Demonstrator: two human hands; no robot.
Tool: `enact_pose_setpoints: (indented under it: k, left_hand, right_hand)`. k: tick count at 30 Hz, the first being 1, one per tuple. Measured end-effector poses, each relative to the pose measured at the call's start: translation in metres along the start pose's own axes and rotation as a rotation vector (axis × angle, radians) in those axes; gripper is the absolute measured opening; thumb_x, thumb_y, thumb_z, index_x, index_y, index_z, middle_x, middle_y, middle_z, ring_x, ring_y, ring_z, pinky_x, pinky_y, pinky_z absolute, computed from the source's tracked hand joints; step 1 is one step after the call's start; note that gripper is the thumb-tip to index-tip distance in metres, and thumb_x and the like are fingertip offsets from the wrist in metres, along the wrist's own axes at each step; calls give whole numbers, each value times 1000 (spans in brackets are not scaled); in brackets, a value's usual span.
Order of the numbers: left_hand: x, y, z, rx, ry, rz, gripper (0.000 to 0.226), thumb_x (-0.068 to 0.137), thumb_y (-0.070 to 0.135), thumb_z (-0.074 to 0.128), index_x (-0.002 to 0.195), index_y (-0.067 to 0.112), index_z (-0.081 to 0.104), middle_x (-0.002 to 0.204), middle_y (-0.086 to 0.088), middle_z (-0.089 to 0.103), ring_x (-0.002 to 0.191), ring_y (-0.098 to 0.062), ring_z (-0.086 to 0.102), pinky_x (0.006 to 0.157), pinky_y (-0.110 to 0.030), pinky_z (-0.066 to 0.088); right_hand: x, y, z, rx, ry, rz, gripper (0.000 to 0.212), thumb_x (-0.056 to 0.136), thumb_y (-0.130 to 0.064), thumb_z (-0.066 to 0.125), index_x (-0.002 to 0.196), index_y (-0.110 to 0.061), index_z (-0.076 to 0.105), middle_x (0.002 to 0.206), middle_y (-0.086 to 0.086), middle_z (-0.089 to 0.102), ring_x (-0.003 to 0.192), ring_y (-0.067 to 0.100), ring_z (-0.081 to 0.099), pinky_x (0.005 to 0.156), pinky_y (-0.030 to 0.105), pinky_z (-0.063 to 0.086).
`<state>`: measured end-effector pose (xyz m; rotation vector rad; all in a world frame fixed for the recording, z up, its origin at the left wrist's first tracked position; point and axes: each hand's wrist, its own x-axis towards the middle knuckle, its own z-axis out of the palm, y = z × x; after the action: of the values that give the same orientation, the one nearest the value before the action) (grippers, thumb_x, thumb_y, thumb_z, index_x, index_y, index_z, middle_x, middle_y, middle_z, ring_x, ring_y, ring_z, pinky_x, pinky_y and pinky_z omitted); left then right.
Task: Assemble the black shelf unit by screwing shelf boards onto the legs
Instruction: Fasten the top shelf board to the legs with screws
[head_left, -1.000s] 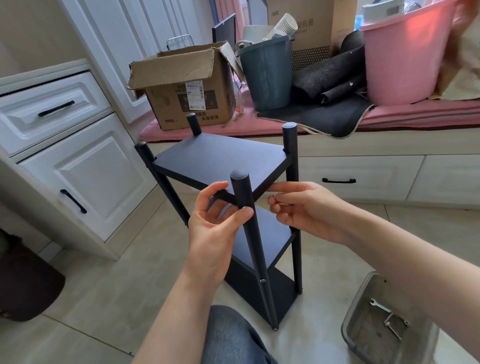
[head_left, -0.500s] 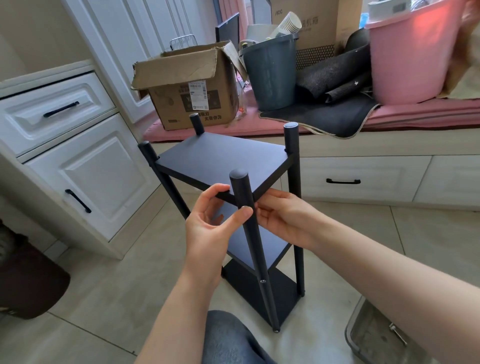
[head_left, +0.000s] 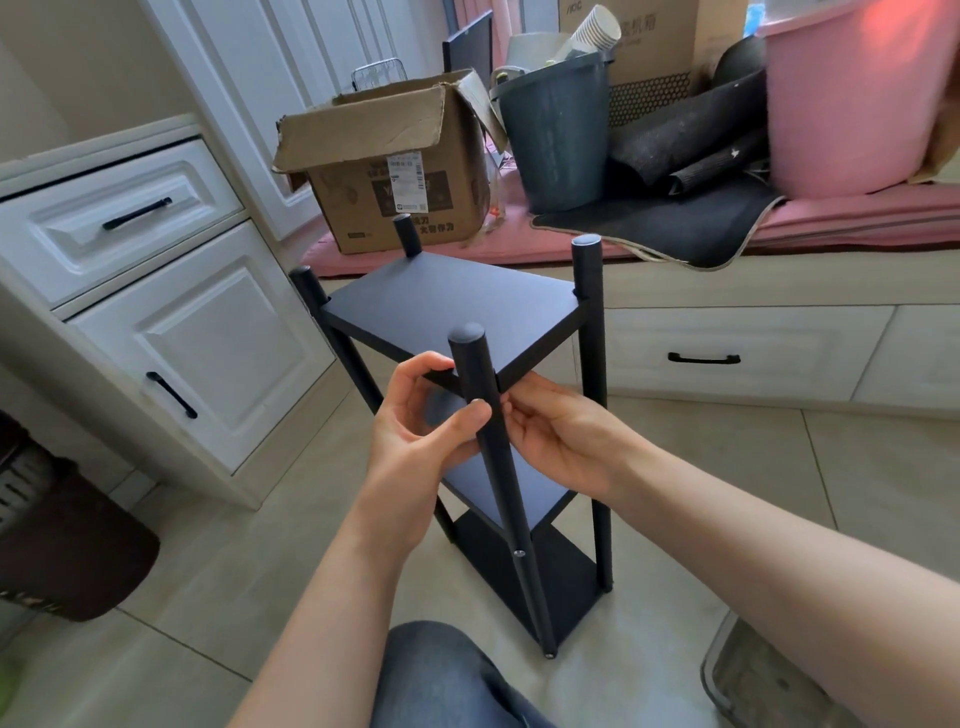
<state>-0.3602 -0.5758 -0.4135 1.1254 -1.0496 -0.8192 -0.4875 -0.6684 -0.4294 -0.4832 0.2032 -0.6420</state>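
Note:
The black shelf unit stands upright on the tiled floor with its top board (head_left: 452, 306) set between round black legs; two lower boards show beneath it. My left hand (head_left: 415, 441) curls round the near leg (head_left: 485, 431) just under the top board, thumb on the leg's front and fingers at the board's corner. My right hand (head_left: 561, 441) comes in from the right with its fingertips pinched against the same leg at the board's corner. Whatever it pinches is hidden behind the leg. A screw head (head_left: 518, 554) shows lower on that leg.
White cabinets (head_left: 171, 332) stand to the left. A window bench behind carries a cardboard box (head_left: 395, 171), a grey bin (head_left: 558, 130), black mats (head_left: 675, 208) and a pink tub (head_left: 852, 93). A grey tray (head_left: 737, 680) sits at bottom right, a dark basket (head_left: 67, 545) at left.
My right hand has moved left from beside the shelf to the near leg at the top board's corner. My left hand has kept its hold on that leg.

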Motion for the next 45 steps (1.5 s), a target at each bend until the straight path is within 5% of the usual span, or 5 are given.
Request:
enact_pose_setpoints:
  k: [9, 17, 24, 34, 45]
  left_hand:
    - [0, -1, 15, -33, -141, -38, 45, 69, 20, 83, 107, 20, 60, 107, -6, 63, 99, -30, 71, 81, -49, 61]
    - [7, 5, -16, -97, -301, -127, 61, 60, 25, 97, 112, 20, 64, 108, -11, 63, 90, -33, 70, 80, -50, 61]
    - [-4, 6, -31, -131, -137, -170, 65, 78, 14, 76, 139, 23, 56, 128, -12, 67, 115, -33, 66, 91, -50, 56]
    - [-15, 3, -10, -206, 134, -135, 58, 90, 16, 63, 145, 27, 44, 120, -8, 73, 110, -24, 70, 102, -43, 51]
    - [-12, -6, 1, -362, 213, -198, 55, 79, 21, 67, 132, 8, 59, 115, -6, 73, 101, -16, 71, 99, -33, 50]
  right_hand:
    - [-34, -5, -5, -11, 108, -103, 36, 94, -4, 49, 127, 8, 56, 130, 22, 61, 108, 19, 61, 94, 22, 49]
    - [-41, 22, 11, -127, 196, -187, 21, 98, -2, 50, 107, 2, 68, 113, 22, 69, 95, 21, 67, 83, 21, 56]
    - [-18, 34, 20, -162, 275, -223, 14, 95, -3, 57, 94, -2, 71, 92, 16, 61, 70, 11, 60, 74, 19, 55]
    - [0, 30, 19, -254, 218, -229, 19, 97, -2, 52, 104, 1, 69, 115, 24, 68, 107, 29, 68, 94, 28, 55]
    - [17, 20, 7, -467, 153, -331, 18, 94, -1, 59, 108, 5, 67, 111, 24, 69, 104, 31, 69, 92, 34, 56]
